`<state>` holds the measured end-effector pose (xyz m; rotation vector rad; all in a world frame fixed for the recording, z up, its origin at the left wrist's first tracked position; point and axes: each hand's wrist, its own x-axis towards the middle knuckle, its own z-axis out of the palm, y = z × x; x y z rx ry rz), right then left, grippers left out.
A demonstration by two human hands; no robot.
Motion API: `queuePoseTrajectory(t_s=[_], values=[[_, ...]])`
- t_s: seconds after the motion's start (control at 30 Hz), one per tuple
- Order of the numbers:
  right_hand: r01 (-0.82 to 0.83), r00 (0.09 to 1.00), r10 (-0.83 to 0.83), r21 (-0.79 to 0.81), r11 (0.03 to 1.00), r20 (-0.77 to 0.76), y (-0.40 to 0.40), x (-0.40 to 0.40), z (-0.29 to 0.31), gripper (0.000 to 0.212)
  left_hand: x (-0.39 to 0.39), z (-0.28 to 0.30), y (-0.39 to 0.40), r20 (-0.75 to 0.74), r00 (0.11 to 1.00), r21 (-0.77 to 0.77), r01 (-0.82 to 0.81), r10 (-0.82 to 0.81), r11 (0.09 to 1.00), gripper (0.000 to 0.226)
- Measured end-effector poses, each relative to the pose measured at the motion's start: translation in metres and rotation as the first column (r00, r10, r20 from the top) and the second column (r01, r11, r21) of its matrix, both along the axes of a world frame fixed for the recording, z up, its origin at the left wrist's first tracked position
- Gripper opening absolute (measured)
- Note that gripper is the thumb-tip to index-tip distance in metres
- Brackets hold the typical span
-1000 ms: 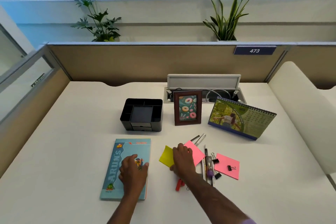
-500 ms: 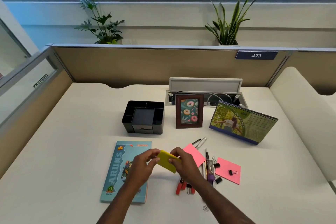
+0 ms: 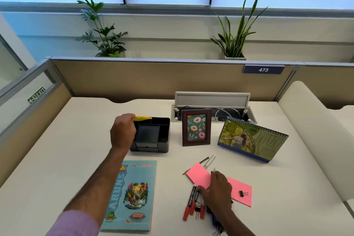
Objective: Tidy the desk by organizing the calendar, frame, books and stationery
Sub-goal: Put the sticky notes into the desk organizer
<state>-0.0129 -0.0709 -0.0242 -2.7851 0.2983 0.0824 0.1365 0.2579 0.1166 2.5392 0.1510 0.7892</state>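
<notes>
Your left hand (image 3: 123, 132) pinches a yellow sticky-note pad (image 3: 142, 118) over the back-left corner of the black desk organizer (image 3: 153, 135). Your right hand (image 3: 218, 190) lies flat, fingers spread, on a pink note pad (image 3: 199, 176) and the red pens (image 3: 191, 201). The book (image 3: 132, 195) lies near the desk's (image 3: 67, 149) front edge; frame (image 3: 196, 127) and calendar (image 3: 251, 139) stand upright behind.
</notes>
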Motion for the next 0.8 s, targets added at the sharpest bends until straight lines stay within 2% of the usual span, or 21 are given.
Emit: queuePoseTrajectory(t_s=[0.17,0.5,0.67,0.8], values=[[-0.112,0.994,0.11,-0.064,0.992,-0.025,-0.001,0.004,-0.005,0.072,0.03,-0.017,0.0,-0.19,0.981,0.212,0.015,0.026,0.977,0.01],[-0.129,0.991,0.121,-0.15,0.98,-0.063,0.003,0.008,-0.006,0.074,0.04,-0.038,-0.004,-0.368,0.93,0.318,0.135,-0.009,0.938,0.021],[-0.114,0.993,0.109,-0.095,0.989,-0.055,0.005,0.009,0.004,0.076,0.036,-0.051,-0.004,-0.36,0.932,0.193,0.118,-0.041,0.974,0.032],[-0.065,0.998,0.065,-0.002,0.998,-0.019,0.006,0.008,0.016,0.059,0.007,-0.063,-0.017,-0.297,0.948,0.077,0.14,-0.111,0.987,0.039]])
